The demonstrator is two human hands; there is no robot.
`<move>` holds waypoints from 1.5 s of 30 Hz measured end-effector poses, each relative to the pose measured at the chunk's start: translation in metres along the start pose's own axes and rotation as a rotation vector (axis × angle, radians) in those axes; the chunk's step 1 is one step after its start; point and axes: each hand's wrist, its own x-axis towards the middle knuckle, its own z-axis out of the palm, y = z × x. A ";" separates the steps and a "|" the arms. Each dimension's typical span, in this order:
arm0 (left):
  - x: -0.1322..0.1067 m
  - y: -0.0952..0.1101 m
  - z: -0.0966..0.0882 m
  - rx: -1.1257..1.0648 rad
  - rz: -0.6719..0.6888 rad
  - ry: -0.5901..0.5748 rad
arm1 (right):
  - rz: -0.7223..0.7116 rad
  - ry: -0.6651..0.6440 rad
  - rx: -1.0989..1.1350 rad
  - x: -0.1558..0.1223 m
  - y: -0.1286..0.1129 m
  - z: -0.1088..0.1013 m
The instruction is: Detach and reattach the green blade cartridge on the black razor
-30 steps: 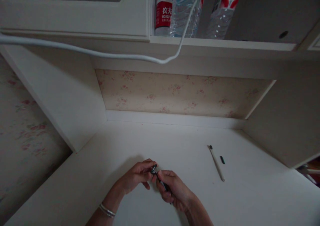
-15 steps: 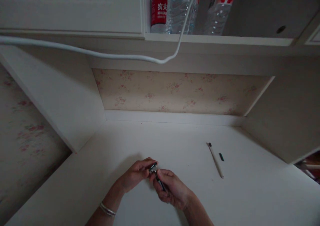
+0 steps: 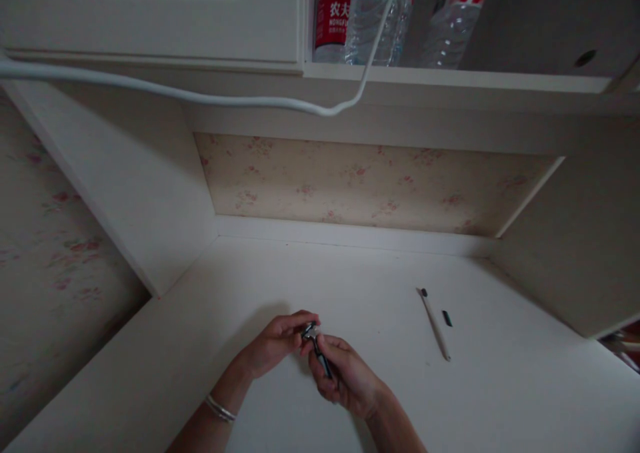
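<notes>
Both my hands meet low over the white desk top (image 3: 350,286). My right hand (image 3: 343,376) is closed round the dark handle of a small razor-like tool (image 3: 316,346). My left hand (image 3: 277,339), with a bangle on its wrist, pinches the tool's silvery head between thumb and fingers. The tool points up and left, held just above the desk. What exactly the tool is stays hard to tell in the dim light.
A thin pale stick (image 3: 435,324) and a small dark cap (image 3: 447,318) lie on the desk to the right. A white cable (image 3: 200,96) hangs across the shelf above. Plastic bottles (image 3: 370,16) stand on that shelf. Cabinet side panels close in left and right.
My hands have stayed together on the tool, with only small finger shifts at its head. The view has drifted slightly.
</notes>
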 end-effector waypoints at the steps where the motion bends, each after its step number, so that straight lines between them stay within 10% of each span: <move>1: 0.000 -0.002 -0.002 -0.014 0.002 0.012 | 0.001 0.006 -0.002 0.000 0.000 0.000; 28: 0.005 -0.013 -0.013 -0.233 -0.059 0.171 | -0.199 0.112 -0.177 0.010 0.008 0.005; 45: -0.002 -0.012 -0.022 -0.098 0.000 0.000 | -0.085 -0.031 -0.103 0.004 0.012 0.000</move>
